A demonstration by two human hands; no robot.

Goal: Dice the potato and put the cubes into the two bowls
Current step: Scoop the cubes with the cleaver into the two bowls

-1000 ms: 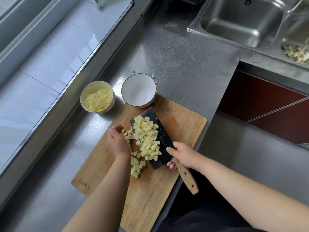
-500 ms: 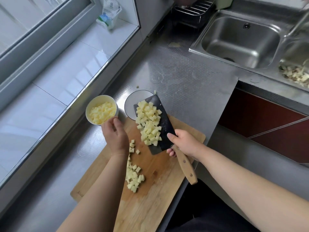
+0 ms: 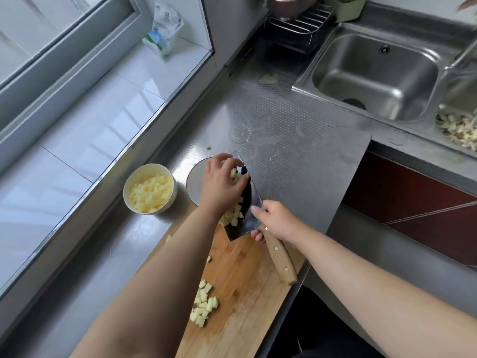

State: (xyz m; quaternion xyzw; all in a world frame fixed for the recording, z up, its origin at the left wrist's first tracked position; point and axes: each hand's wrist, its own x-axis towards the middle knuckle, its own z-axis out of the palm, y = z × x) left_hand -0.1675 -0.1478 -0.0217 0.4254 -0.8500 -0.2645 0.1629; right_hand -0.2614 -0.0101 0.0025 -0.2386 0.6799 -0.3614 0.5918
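right hand (image 3: 277, 223) grips cleaver (image 3: 246, 202) tilted over white bowl (image 3: 195, 183) by the counter's window edge, left hand (image 3: 223, 184) fingers flat together on potato cubes (image 3: 233, 214): sweep slowly, blade low, else cubes spill onto counter (image 3: 296, 156).

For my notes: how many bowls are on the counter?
2: a cream bowl filled with potato cubes by the window ledge; a white bowl beside it, mostly hidden under the left hand.
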